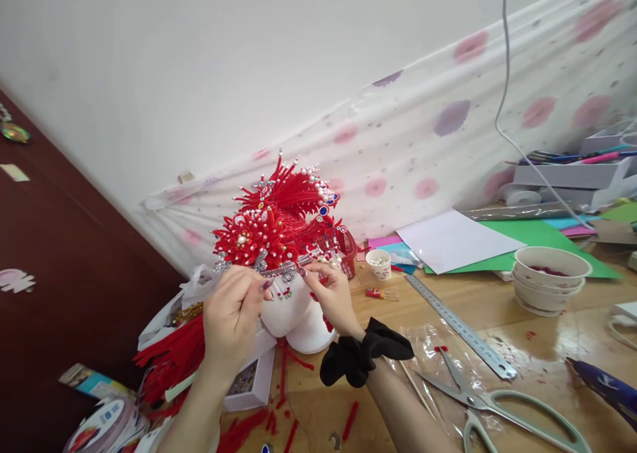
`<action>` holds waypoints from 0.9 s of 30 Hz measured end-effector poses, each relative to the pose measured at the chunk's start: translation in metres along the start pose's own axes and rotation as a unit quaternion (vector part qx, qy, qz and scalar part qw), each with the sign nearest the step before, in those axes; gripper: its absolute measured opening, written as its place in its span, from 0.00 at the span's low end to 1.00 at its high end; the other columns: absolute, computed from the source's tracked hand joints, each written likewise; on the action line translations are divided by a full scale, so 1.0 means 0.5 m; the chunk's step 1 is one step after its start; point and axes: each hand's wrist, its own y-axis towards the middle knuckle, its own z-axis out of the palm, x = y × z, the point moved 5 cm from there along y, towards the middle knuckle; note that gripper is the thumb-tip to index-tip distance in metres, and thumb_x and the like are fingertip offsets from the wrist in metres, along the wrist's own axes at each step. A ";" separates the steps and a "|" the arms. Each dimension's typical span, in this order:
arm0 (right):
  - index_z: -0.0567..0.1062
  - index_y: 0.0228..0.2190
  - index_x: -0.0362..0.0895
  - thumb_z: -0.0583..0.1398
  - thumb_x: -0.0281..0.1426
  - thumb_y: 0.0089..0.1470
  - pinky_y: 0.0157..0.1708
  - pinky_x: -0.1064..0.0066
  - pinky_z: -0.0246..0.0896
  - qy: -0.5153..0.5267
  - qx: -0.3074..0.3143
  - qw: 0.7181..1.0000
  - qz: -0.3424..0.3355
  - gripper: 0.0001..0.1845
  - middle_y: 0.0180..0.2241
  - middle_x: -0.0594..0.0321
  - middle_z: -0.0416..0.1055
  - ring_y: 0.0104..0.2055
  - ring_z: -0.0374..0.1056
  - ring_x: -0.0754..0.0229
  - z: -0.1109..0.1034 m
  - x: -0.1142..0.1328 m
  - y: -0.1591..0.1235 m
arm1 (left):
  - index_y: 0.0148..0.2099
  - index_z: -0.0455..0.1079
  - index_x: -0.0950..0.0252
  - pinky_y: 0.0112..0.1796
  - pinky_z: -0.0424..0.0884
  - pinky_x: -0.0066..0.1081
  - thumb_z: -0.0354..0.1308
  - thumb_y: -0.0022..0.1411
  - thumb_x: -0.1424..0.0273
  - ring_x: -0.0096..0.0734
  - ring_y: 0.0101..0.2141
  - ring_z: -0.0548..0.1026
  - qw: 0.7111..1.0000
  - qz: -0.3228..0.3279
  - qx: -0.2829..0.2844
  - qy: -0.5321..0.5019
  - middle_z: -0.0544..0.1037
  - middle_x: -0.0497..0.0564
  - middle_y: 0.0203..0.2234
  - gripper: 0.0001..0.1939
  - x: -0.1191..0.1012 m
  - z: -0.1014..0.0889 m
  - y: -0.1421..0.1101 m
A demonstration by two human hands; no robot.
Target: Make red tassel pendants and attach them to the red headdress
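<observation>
A red headdress (279,221) with chenille flowers, white pearls, blue gems and a silver beaded band sits on a white foam mannequin head (286,314). Short strings of beads hang from the band's front. My left hand (229,317) is closed in a pinch just in front of the band on its left side; what lies between its fingertips is too small to make out. At the band's right part, my right hand (331,297) pinches with thumb and forefinger against the beaded edge. Around that wrist is a black scrunchie (365,353).
Scissors (472,400), a steel ruler (460,327), a cup of pearls (379,264) and stacked bowls (550,287) lie to the right. A purple glue gun (604,390) is at the right edge. Red chenille scraps (351,420) and a white box (256,380) are in front.
</observation>
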 end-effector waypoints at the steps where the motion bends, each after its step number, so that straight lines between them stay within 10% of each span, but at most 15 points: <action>1: 0.81 0.31 0.48 0.63 0.40 0.52 0.47 0.60 0.65 0.010 -0.014 1.000 -0.002 0.10 0.34 0.61 0.76 0.41 0.69 0.55 0.003 0.001 -0.001 | 0.20 0.59 0.61 0.34 0.64 0.32 0.50 0.70 0.68 0.31 0.27 0.68 1.000 0.020 0.002 0.008 0.68 0.47 0.18 0.23 -0.008 0.000 0.018; 5: 0.81 0.28 0.48 0.64 0.39 0.50 0.54 0.58 0.60 0.054 -0.063 0.997 -0.008 0.09 0.35 0.61 0.76 0.46 0.68 0.53 0.014 -0.002 0.001 | 0.17 0.60 0.61 0.35 0.66 0.32 0.55 0.67 0.66 0.29 0.25 0.70 0.995 0.077 -0.004 0.055 0.70 0.45 0.16 0.25 -0.042 0.004 0.112; 10: 0.81 0.29 0.48 0.64 0.38 0.51 0.53 0.60 0.62 0.095 -0.059 0.994 -0.019 0.08 0.35 0.61 0.78 0.45 0.71 0.54 0.019 0.005 0.011 | 0.29 0.77 0.62 0.40 0.72 0.30 0.66 0.54 0.72 0.30 0.35 0.77 0.999 0.027 0.024 0.005 0.81 0.47 0.30 0.03 -0.048 0.016 0.200; 17: 0.82 0.28 0.48 0.66 0.37 0.50 0.59 0.58 0.57 0.094 -0.061 0.993 -0.038 0.06 0.41 0.60 0.78 0.51 0.69 0.53 0.002 0.028 0.029 | 0.34 0.79 0.63 0.35 0.77 0.30 0.63 0.57 0.69 0.31 0.30 0.80 0.978 -0.133 0.082 -0.139 0.83 0.49 0.28 0.05 0.015 0.025 0.146; 27: 0.83 0.26 0.48 0.68 0.40 0.46 0.58 0.56 0.58 0.090 -0.052 0.995 -0.011 0.09 0.41 0.58 0.77 0.51 0.70 0.50 0.003 0.033 0.040 | 0.27 0.76 0.63 0.28 0.78 0.29 0.70 0.47 0.69 0.33 0.26 0.80 0.967 -0.201 0.051 -0.148 0.83 0.50 0.24 0.06 0.037 0.006 0.111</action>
